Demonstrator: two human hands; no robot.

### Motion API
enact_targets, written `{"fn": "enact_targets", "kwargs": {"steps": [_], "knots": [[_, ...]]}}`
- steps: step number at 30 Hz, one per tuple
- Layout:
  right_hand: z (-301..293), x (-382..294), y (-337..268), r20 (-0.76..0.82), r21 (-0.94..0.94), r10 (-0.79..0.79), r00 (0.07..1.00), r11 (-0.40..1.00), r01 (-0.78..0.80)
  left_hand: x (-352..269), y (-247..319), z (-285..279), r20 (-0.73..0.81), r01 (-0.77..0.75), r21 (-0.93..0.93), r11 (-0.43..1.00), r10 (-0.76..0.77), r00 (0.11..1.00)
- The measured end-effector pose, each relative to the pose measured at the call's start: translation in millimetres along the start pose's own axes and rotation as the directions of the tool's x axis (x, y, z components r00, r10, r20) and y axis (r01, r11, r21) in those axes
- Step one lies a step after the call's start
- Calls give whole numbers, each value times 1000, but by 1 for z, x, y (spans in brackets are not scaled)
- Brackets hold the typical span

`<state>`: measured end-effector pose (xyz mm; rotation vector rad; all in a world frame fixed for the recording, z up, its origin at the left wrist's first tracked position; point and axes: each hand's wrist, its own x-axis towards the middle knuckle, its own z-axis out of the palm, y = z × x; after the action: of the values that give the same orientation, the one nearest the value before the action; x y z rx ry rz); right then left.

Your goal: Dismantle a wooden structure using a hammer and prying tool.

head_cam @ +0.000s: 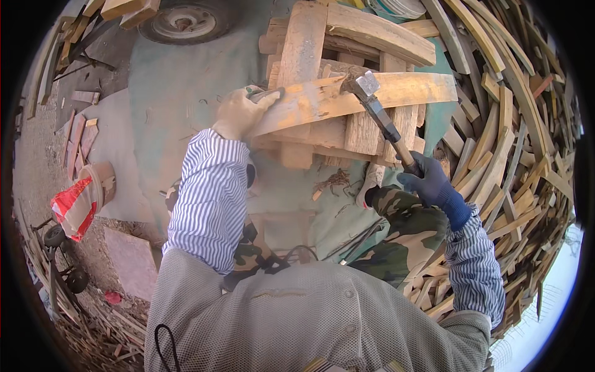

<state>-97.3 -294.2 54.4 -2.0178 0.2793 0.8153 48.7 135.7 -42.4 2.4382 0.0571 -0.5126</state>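
My left hand (241, 111), in a pale glove with dark fingertips, grips the left end of a long wooden board (320, 100). The board lies across a stack of short timber blocks (362, 132). In a dark blue glove, my right hand (425, 179) is closed around the wooden handle of a hammer (388, 123). Its metal head is over the middle of the board; whether the two touch, I cannot tell. A dark patch on the board is partly behind the hammer head.
Scrap lumber (506, 153) is heaped along the right. Bent nails (337, 181) lie on the green ground sheet (274, 186) before the stack. At left stand a bucket (103, 181) with a red-and-white bag (74, 207) and a pinkish panel (132, 262). A wheel (183, 23) is at the top.
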Motion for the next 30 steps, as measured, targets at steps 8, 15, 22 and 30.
{"fn": "enact_targets", "kwargs": {"steps": [8, 15, 22, 30], "knots": [[93, -46, -69, -260, 419, 65, 963, 907, 52, -22, 31, -17, -217, -386, -14, 922, 374, 902], [171, -62, -77, -356, 512, 177, 918, 858, 33, -48, 57, 20, -326, -448, 119, 886, 461, 826], [155, -115, -82, -666, 455, 5, 746, 795, 401, -58, 56, 21, -336, -446, 184, 876, 483, 809], [177, -65, -59, -290, 629, 236, 928, 777, -2, -59, 64, 18, -367, -444, 189, 876, 483, 795]]}}
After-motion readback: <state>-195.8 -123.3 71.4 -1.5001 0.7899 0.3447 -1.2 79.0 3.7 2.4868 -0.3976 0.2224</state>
